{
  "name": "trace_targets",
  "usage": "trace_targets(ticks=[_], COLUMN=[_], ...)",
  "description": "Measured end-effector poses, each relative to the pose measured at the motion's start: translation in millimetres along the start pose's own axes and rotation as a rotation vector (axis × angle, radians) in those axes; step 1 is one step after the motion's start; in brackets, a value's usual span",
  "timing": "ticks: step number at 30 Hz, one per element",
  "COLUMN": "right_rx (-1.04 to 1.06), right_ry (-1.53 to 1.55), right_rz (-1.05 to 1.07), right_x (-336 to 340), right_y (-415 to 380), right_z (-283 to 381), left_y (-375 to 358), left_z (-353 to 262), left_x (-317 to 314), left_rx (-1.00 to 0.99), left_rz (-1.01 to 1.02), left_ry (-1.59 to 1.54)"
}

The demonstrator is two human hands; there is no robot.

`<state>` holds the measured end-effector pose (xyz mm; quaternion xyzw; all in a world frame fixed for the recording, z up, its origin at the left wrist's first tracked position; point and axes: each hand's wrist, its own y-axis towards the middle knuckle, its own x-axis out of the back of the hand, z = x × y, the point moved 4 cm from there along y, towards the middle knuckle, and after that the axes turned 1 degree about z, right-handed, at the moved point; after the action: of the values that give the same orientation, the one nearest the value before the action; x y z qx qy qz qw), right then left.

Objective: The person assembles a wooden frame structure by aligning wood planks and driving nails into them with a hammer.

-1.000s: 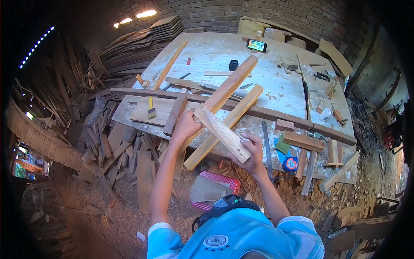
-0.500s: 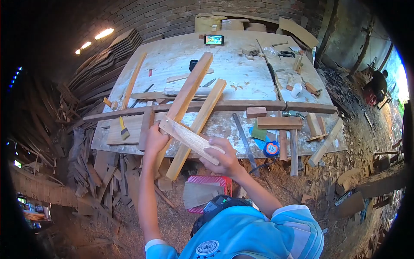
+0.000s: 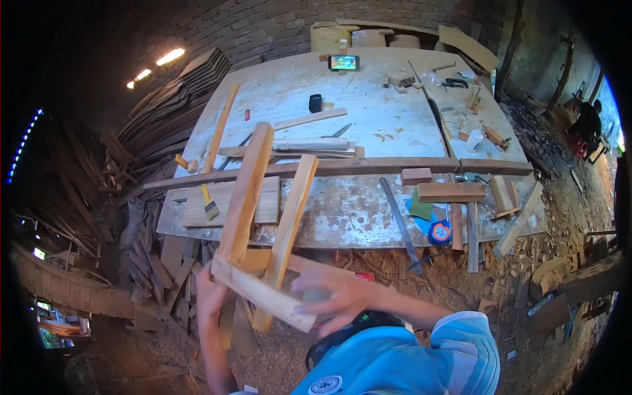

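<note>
A wooden frame [image 3: 245, 191] of long bars and a pale crosspiece [image 3: 260, 293] is held in front of my body, tilted, its long bars pointing away over the bench's front edge. My left hand [image 3: 209, 293] is closed around the frame at the crosspiece's left end. My right hand [image 3: 339, 293], somewhat blurred, has its fingers on the crosspiece's right end. Another crossbar [image 3: 257, 259] shows partly behind the long bars. Beyond the frame, a paintbrush [image 3: 209, 203] with a yellow handle lies on a flat board [image 3: 266, 204].
The worn workbench [image 3: 342, 214] carries a long dark rail [image 3: 368, 164], a handsaw-like strip [image 3: 398, 220], a blue tape measure [image 3: 439, 232], a wood block [image 3: 451, 192] and a phone [image 3: 343, 62]. Scrap wood [image 3: 158, 270] is heaped at left. Another person [image 3: 586, 125] is far right.
Both hands have brought the wooden frame down and closer to my body, off most of the bench. The right hand has shifted on the crosspiece end. The camera view has shifted too.
</note>
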<state>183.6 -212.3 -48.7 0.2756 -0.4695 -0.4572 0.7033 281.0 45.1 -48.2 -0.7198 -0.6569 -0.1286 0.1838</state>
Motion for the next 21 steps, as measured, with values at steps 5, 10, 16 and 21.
trace_targets(ticks=[5,10,16,21], right_rx=[-0.639,-1.06,-0.787,-1.141], right_ry=[-0.353,-0.605,-0.683,-0.522], right_rz=[-0.164,0.019,-0.014,-0.287], right_x=[95,147,174,239], right_y=[-49,-81,-106,-155], right_z=[-197,-404,-429,-410], left_y=[-25,-44,-48,-36], left_z=[11,-11,-34,-57], left_x=[18,-6,-39,-68], left_rx=[0.111,0.186,0.331,0.373], left_rz=[-0.036,-0.134,-0.19,-0.246], left_ry=[-0.073,-0.012,-0.049,-0.182])
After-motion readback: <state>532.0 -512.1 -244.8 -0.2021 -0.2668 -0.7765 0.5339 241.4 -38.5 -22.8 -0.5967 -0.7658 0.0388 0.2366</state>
